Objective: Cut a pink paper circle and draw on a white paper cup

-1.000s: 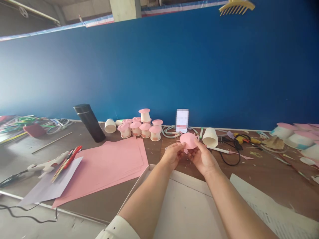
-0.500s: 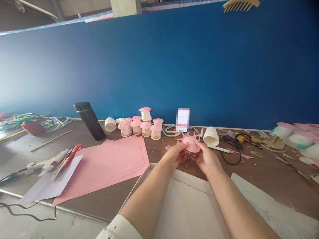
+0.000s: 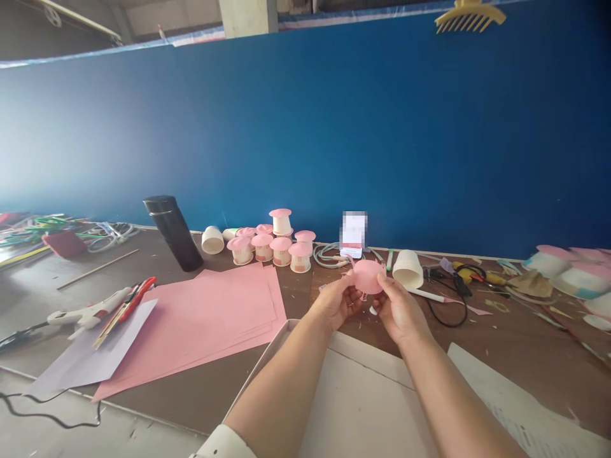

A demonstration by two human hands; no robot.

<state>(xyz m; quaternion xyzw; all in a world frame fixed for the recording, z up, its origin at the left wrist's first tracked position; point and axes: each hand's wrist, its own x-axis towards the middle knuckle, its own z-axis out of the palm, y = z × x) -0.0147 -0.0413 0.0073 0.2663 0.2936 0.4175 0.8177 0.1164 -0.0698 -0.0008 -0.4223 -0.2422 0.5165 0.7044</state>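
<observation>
Both left hand (image 3: pixel 335 301) and right hand (image 3: pixel 401 312), fingers curled nearly closed, pinch a pink paper cap (image 3: pixel 368 277) at opposite edges above the table (image 3: pixel 513 334), probably to steady it; beyond, pink-topped cups (image 3: pixel 281 252) stand bunched, seemingly saving space.

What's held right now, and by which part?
A pink disc, held near its rim on opposite sides by the left grip and right grip.

A blue panel (image 3: pixel 305 140) stands along the rear of the bench (image 3: pixel 191 401). A yellow toothed clip (image 3: pixel 470 18) sits at the panel's upper edge. A black bottle (image 3: pixel 175 235) stands left of centre. A thin stick (image 3: pixel 98 270) lies farther left, near a maroon block (image 3: pixel 64 243). A printed sheet (image 3: pixel 518 407) lies at right.
</observation>
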